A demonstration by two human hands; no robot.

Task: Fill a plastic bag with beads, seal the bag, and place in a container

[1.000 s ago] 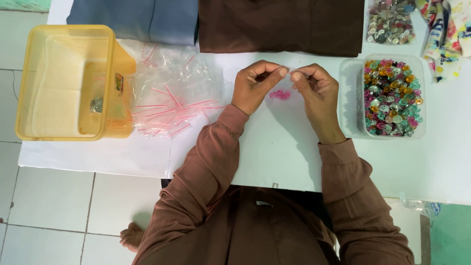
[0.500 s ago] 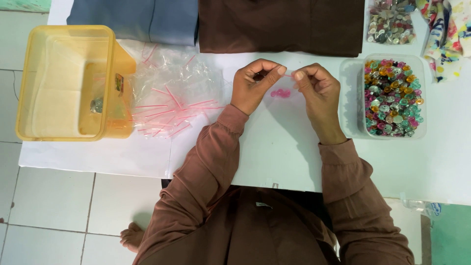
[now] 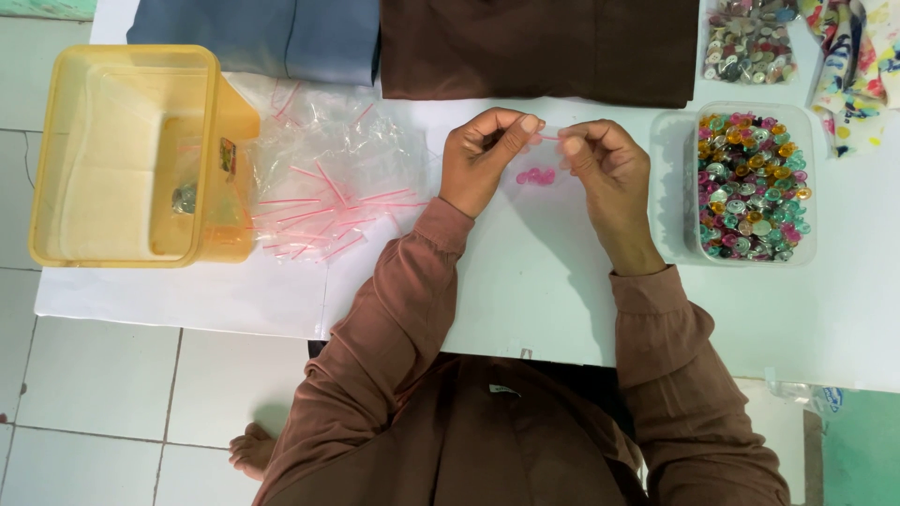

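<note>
My left hand (image 3: 485,157) and my right hand (image 3: 600,164) meet above the white table (image 3: 525,300), both pinching the top edge of a small clear plastic bag (image 3: 542,155) with a pink strip. Several pink round pieces (image 3: 535,176) show through the bag, hanging between my hands. To the right stands a clear tub (image 3: 750,183) full of colourful shiny pieces. A pile of empty clear bags with pink strips (image 3: 328,192) lies to the left of my left hand.
A yellow plastic container (image 3: 131,155) sits at the table's left edge with a small item inside. Folded blue cloth (image 3: 262,37) and brown cloth (image 3: 544,47) lie at the back. More shiny pieces (image 3: 750,42) and patterned fabric (image 3: 858,52) are at the back right.
My hands stay together on the small bag; fingers shift only slightly along its top edge.
</note>
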